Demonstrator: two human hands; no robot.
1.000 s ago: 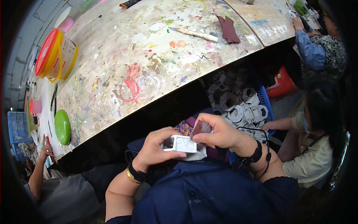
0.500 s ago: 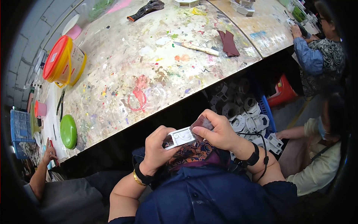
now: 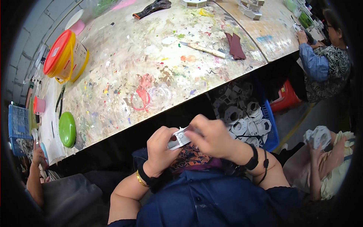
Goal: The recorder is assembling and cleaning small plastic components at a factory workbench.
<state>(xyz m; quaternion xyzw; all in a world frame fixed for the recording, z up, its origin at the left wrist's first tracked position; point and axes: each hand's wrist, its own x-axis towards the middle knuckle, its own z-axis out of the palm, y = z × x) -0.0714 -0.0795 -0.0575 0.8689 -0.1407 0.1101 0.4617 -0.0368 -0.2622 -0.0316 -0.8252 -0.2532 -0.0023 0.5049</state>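
A small white moulded piece (image 3: 182, 140) with raised ornament and open sides is in front of my chest. My left hand (image 3: 159, 146) grips it from the left, fingers and thumb closed around its end. Against its right end is my right hand (image 3: 212, 137), fingers bent and pinched together on a folded piece of brown-red sandpaper, which is now almost wholly hidden by the fingers. Two similar brown-red sandpaper strips (image 3: 236, 46) lie crossed on the paint-stained table (image 3: 113, 94), beside a knife (image 3: 204, 49) with a pale wrapped handle.
Below the table's edge, a blue crate (image 3: 273, 130) holds several white pieces (image 3: 242, 126). A yellow bucket (image 3: 68, 56) with red lid, a green oval object (image 3: 67, 129) and a dark glove (image 3: 152, 8) lie on the table. Co-workers are at left and right; one holds white pieces (image 3: 317, 137).
My left hand has turned the white piece to a steeper tilt. My right hand has rolled over, covering the sandpaper. At right, a co-worker has lifted white pieces away from the crate.
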